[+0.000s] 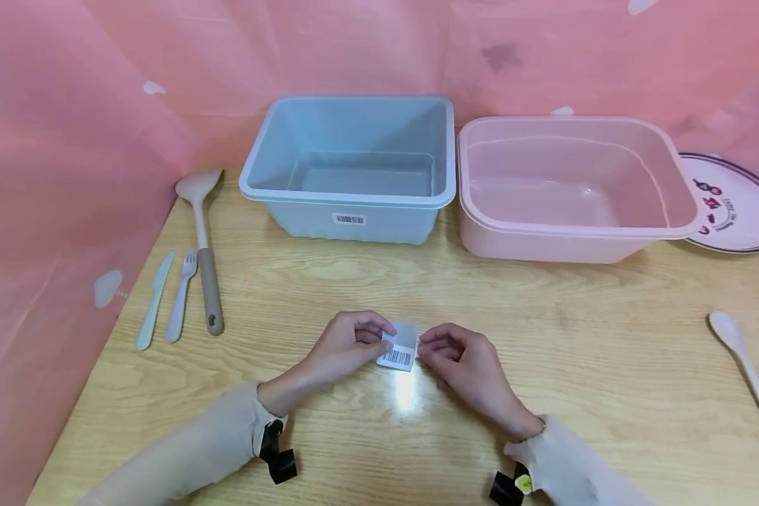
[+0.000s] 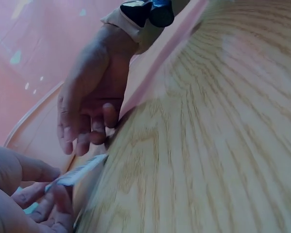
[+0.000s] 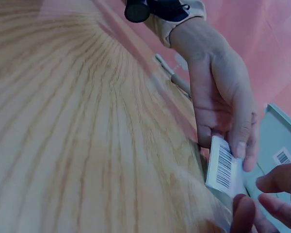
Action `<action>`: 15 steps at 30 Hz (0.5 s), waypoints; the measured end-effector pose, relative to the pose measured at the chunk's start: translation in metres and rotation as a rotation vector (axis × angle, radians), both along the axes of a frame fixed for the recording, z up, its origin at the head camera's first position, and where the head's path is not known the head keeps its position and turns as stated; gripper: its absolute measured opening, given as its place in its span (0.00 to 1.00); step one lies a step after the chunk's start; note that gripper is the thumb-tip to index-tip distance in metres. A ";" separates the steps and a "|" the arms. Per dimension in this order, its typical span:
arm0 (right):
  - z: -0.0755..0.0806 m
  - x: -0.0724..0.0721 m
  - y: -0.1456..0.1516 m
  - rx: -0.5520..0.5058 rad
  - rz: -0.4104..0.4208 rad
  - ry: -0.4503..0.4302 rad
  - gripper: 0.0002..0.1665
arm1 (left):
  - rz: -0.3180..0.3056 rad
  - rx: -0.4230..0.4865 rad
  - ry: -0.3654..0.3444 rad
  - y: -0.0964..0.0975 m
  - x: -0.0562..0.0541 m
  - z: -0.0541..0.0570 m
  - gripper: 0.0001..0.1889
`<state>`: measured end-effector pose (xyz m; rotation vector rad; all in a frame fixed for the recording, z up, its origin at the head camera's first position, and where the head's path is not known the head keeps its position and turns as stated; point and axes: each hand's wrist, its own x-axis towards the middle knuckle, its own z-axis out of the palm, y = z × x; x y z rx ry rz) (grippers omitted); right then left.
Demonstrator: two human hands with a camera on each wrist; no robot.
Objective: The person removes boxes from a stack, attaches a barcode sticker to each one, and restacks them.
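A small flat packet, pale and partly see-through with a white barcode label, is at the middle near side of the table. My left hand pinches its left edge between thumb and fingers; in the left wrist view the left hand holds it tilted. Just to the packet's right, my right hand has its fingers loosely bent with nothing in them. A narrow gap shows between the right fingertips and the packet in the left wrist view. What the packet contains cannot be made out.
Behind the hands stand a blue basin and a pink basin, side by side. A plate lies partly behind the pink one. At left lie a spatula, a fork and a knife; at right, a spoon.
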<state>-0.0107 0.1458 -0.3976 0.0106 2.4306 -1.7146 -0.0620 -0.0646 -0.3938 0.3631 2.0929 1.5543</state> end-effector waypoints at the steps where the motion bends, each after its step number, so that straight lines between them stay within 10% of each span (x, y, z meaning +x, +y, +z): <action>1: 0.000 0.001 0.000 -0.012 0.000 0.004 0.07 | 0.005 0.015 -0.008 0.002 0.000 0.000 0.09; 8: 0.005 0.005 0.004 -0.004 -0.047 0.075 0.07 | 0.025 0.075 -0.038 0.010 0.001 0.005 0.15; 15: 0.018 0.004 0.013 0.164 -0.020 0.435 0.10 | 0.015 0.116 0.027 0.022 -0.002 0.017 0.14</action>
